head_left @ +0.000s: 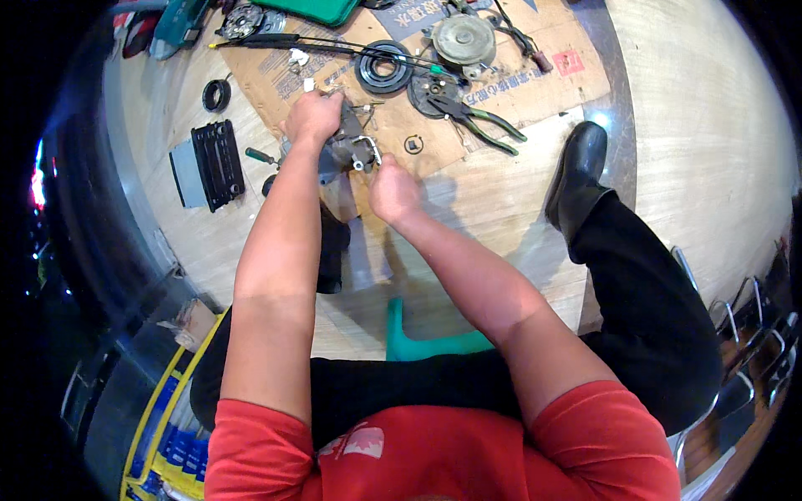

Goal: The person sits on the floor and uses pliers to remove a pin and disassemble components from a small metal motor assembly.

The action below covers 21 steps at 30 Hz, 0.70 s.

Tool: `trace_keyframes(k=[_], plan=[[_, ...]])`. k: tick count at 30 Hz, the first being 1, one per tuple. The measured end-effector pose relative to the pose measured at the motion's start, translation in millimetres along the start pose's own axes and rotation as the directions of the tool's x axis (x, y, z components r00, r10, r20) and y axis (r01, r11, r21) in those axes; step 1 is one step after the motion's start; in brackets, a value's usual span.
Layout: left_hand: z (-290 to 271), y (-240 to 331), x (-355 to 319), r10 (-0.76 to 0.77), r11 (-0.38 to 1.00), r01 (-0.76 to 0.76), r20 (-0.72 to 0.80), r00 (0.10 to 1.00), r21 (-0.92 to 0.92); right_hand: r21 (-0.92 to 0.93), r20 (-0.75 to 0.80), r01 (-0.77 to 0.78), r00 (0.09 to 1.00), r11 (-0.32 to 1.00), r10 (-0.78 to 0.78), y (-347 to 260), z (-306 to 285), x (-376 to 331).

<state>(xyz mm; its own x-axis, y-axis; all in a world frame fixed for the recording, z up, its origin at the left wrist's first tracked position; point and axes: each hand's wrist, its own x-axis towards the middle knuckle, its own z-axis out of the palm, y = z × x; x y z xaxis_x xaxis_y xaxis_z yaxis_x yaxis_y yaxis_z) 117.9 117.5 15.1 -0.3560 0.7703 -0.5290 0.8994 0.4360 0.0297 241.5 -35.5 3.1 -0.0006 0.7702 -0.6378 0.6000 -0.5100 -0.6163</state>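
A grey metal mechanical assembly [342, 149] rests on the cardboard between my hands. My left hand [316, 117] is closed round its upper left side, the fingertips mostly hidden. At its right side my right hand [394, 190] pinches the end of a bent silver metal piece [373, 150], its fingers partly hidden. A small black ring-shaped part [413, 144] lies just right of my right hand. Beyond, a thick black ring [383, 67] sits flat, with a round dark plate [430, 97] beside it. Green-handled pliers [480, 121] lie partly across that plate.
Flattened cardboard [535, 92] covers part of the pale floor [693, 125]. A cable [334, 44] and a round beige metal part [464, 40] lie at the back. Left are a black finned part [219, 165], a small black ring [216, 95] and a screwdriver [259, 155]. My boot [581, 163] stands right.
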Motion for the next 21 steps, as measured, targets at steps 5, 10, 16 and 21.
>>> trace_keyframes(k=[5, 10, 16, 21], plan=[[3.8, -1.2, 8.7, 0.016, 1.000, -0.015, -0.015, 1.000, 0.017, 0.077, 0.092, -0.013, 0.996, 0.997, 0.006, -2.5, -8.7, 1.3], [6.2, -1.7, 16.7, 0.034, 0.999, -0.032, -0.051, 0.998, 0.037, 0.173, 0.018, 0.002, 1.000, 0.985, -0.005, 2.1, 4.0, 8.5], [3.2, 1.9, 16.2, 0.018, 1.000, -0.018, -0.012, 1.000, 0.024, 0.278, 0.127, -0.083, 0.991, 0.957, 0.049, -1.6, -6.1, 5.2], [5.7, -2.2, 13.8, 0.019, 1.000, -0.017, -0.093, 0.996, 0.023, 0.234, 0.094, -0.066, 0.995, 0.970, 0.046, -1.8, -9.0, -1.5]])
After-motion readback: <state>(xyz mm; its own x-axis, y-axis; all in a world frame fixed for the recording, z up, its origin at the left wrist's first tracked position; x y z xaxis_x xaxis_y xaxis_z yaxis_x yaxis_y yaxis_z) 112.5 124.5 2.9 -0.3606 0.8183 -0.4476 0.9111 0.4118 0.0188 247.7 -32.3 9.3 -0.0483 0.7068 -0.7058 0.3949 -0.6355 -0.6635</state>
